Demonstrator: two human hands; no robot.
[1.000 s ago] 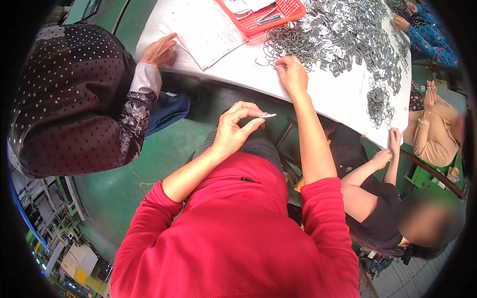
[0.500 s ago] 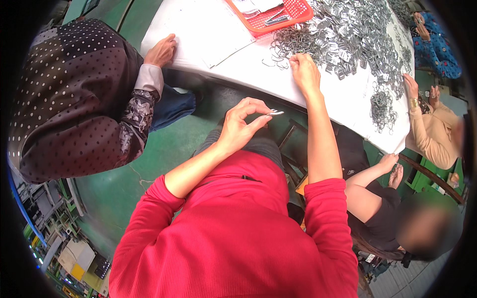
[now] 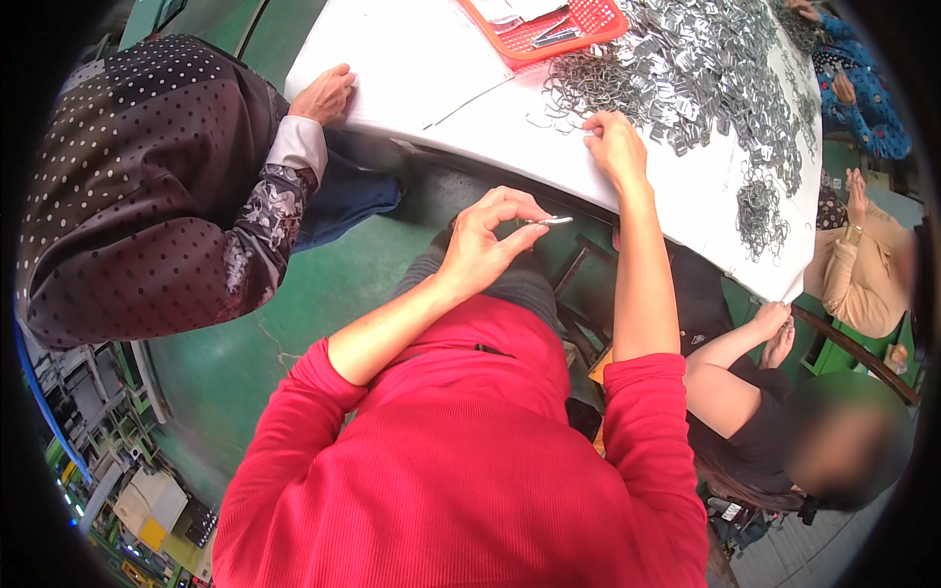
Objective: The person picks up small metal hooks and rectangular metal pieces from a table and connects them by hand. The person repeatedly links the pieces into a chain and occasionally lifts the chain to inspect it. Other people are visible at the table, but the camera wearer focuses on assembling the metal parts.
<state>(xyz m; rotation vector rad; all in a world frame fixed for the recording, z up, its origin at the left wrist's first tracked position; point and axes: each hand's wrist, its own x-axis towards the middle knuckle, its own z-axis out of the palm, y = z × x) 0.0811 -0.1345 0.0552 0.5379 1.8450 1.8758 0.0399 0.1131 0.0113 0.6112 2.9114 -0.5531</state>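
Between the thumb and fingertips of my left hand (image 3: 492,235), a small silvery metal piece (image 3: 557,220) is pinched in front of my lap, short of the table edge. My right hand (image 3: 619,152) is over the white tabletop (image 3: 510,132), fingers bent together at the near rim of a heap of dark wire loops (image 3: 588,86). Whatever its fingertips hold is too small to make out. Beside the loops spreads a big pile of flat grey metal pieces (image 3: 706,73).
A red perforated basket (image 3: 578,47) stands at the far edge of view. More wire loops (image 3: 760,216) lie at the right. A co-worker in dotted clothes (image 3: 147,196) rests a hand on the table at left; other people sit along the right side.
My right hand has drawn back slightly, its fingers now turned leftward. My left hand keeps its pinch on the metal piece. A tan-sleeved co-worker's hand has left the table edge.
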